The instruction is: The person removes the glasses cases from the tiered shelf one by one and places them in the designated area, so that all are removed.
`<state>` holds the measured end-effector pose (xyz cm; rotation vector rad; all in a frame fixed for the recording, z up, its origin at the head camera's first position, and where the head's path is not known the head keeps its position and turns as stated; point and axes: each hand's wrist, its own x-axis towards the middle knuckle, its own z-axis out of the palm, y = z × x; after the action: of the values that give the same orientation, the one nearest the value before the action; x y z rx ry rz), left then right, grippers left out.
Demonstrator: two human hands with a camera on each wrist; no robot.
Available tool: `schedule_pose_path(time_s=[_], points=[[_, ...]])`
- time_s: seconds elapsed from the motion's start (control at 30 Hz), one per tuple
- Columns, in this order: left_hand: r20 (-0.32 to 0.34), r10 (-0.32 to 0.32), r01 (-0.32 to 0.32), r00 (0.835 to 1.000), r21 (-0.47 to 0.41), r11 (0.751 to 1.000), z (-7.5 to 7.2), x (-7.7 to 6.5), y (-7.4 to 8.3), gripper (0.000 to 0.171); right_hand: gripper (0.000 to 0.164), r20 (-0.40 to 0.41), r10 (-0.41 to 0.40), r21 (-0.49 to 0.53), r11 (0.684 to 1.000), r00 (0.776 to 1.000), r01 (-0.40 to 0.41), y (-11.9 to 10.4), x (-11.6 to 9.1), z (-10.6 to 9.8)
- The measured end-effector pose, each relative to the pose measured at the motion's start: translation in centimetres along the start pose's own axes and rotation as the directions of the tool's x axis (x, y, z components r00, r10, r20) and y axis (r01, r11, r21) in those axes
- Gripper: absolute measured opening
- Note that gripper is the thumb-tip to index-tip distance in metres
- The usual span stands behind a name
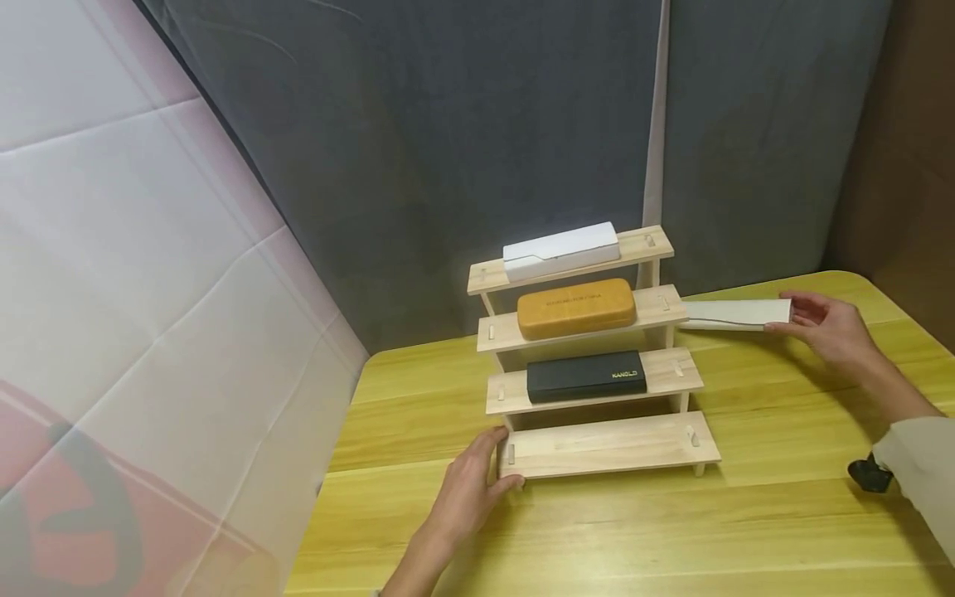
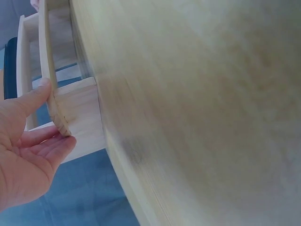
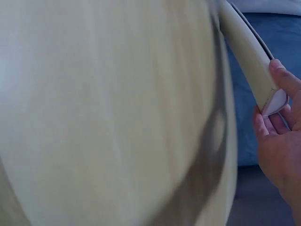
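A four-step wooden display rack stands on the table. My left hand grips the left end of its lowest step, thumb on one edge and fingers on the other; the left wrist view shows this hand pinching the board's end. On the right, my right hand holds the near end of a long white case, whose far end is hidden behind the rack. Seen from the right wrist, thumb and fingers clasp the case at its end. Higher steps carry a black case, an orange case and another white case.
The yellow wood-grain table has rounded back corners. Behind it hangs a grey curtain. A pale printed panel borders the left side, and a brown surface the right. Something small and black sits by the right sleeve.
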<state>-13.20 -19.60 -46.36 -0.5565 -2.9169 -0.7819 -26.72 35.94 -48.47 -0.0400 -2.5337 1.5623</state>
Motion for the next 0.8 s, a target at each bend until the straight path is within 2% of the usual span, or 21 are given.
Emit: schedule_pose_path(time_s=[0.13, 0.27, 0.4, 0.6, 0.8], points=[[0.003, -0.003, 0.003, 1.000, -0.001, 1.000, -0.1, 0.0, 0.0, 0.074, 0.077, 0.042, 0.022, -0.088, 0.996, 0.999, -0.018, 1.2, 0.2, 0.5], [0.004, -0.004, 0.004, 1.000, -0.005, 1.000, -0.1, 0.0, 0.1, 0.073, 0.072, 0.068, -0.027, -0.149, 0.988, 0.997, 0.036, 2.3, 0.2, 0.7], [0.004, -0.002, 0.002, 1.000, -0.005, 1.000, -0.1, 0.0, 0.1, 0.073, 0.068, 0.058, -0.067, -0.228, 0.971, 0.996, 0.079, 2.8, 0.1, 0.9], [0.001, -0.007, 0.007, 1.000, 0.001, 1.000, -0.2, 0.0, 0.2, 0.073, 0.067, 0.026, -0.068, -0.290, 0.954, 0.997, 0.072, 2.8, 0.1, 1.2], [0.001, -0.011, 0.011, 1.000, 0.003, 1.000, -0.2, 0.0, 0.3, 0.073, 0.073, -0.017, -0.055, -0.338, 0.940, 0.998, 0.046, 3.0, 0.0, 1.4]])
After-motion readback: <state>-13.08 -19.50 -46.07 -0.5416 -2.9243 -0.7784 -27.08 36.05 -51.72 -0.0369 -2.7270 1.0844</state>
